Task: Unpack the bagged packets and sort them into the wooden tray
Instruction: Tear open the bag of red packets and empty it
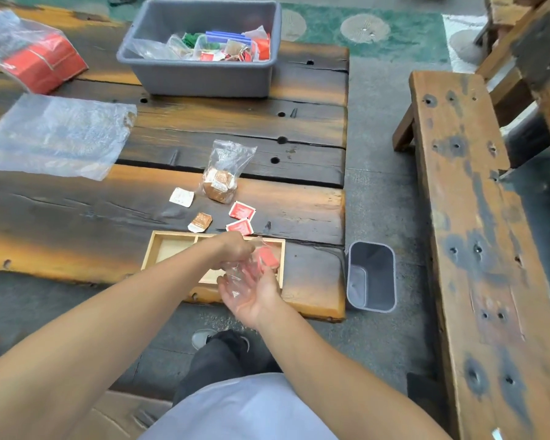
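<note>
Over the right end of the wooden tray (pixel 159 246), both hands are busy with one clear bag (pixel 240 274): the left hand (pixel 232 249) pinches its top, and the right hand (pixel 251 296) cups it from below, fingers loosely curled, with a red packet (pixel 269 258) at its mouth. My guess is that thin slippery plastic could dump packets past the tray wall, maybe towards the grey bin (pixel 372 277) beside the table. Loose packets (pixel 242 210) and a brown-packet bag (pixel 223 176) wait just beyond the tray.
</note>
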Demonstrator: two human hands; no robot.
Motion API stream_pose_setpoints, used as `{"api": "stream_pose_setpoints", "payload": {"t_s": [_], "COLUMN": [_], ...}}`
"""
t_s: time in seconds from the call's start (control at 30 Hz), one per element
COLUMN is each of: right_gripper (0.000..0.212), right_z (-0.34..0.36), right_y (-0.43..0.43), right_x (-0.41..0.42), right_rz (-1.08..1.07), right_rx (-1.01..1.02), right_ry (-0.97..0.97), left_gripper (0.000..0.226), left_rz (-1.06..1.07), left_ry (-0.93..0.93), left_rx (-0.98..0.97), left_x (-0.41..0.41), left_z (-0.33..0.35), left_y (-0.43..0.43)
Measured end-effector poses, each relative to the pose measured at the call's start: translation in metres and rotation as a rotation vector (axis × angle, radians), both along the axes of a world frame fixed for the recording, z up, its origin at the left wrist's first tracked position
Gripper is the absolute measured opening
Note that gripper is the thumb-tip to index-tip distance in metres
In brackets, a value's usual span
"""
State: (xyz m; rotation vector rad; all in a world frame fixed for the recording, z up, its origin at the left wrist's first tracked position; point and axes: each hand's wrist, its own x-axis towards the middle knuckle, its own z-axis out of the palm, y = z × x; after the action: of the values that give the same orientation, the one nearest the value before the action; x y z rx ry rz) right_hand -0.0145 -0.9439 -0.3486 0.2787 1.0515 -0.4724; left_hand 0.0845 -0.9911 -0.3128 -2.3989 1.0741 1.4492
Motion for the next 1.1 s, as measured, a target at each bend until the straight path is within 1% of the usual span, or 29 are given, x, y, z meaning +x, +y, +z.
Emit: {"api": "stream_pose_setpoints", "payload": {"t_s": [0.13, 0.3, 0.43, 0.53, 0.6, 0.67, 0.77, 0.87, 0.93, 1.0, 1.1], "right_gripper": [0.034, 0.035, 0.032, 0.031, 0.026, 0.025, 0.033, 0.031, 0.03, 0.022, 0.017], "right_z": [0.006, 0.016, 0.026, 0.031, 0.034, 0.035, 0.037, 0.041, 0.046, 0.056, 0.063], "right_y": [-0.001, -0.005, -0.008, -0.01, -0.01, -0.01, -0.011, -0.014, -0.015, -0.015, -0.018], "right_x": [-0.002, 0.003, 0.005, 0.005, 0.005, 0.004, 0.002, 0.001, 0.001, 0.004, 0.012], "right_rz": [-0.054, -0.08, -0.084, -0.083, -0.097, -0.101, -0.102, -0.082, -0.071, -0.066, -0.082], "right_rx": [-0.006, -0.005, -0.013, -0.02, -0.021, -0.039, -0.069, -0.047, -0.057, -0.07, -0.096], "right_ry": [-0.035, -0.022, -0.047, -0.035, -0.014, 0.009, 0.056, 0.076, 0.024, -0.065, -0.101], "left_gripper": [0.028, 0.022, 0.017, 0.012, 0.01, 0.01, 0.012, 0.012, 0.016, 0.023, 0.029], "left_rz": [-0.003, -0.029, -0.052, -0.056, -0.04, -0.016, 0.026, 0.027, 0.03, 0.013, -0.01], "left_ry": [-0.003, -0.033, -0.055, -0.041, -0.034, -0.015, 0.024, 0.011, 0.009, -0.006, -0.053], "left_rx": [-0.009, -0.023, -0.027, -0.054, -0.083, -0.106, -0.119, -0.093, -0.089, -0.098, -0.121], "left_x": [0.007, 0.009, 0.01, 0.013, 0.014, 0.013, 0.011, 0.008, 0.007, 0.006, 0.008], "left_z": [0.001, 0.004, 0.009, 0.012, 0.014, 0.013, 0.011, 0.013, 0.017, 0.025, 0.032], "left_y": [-0.009, -0.02, -0.027, -0.031, -0.033, -0.034, -0.034, -0.034, -0.035, -0.038, -0.041]}}
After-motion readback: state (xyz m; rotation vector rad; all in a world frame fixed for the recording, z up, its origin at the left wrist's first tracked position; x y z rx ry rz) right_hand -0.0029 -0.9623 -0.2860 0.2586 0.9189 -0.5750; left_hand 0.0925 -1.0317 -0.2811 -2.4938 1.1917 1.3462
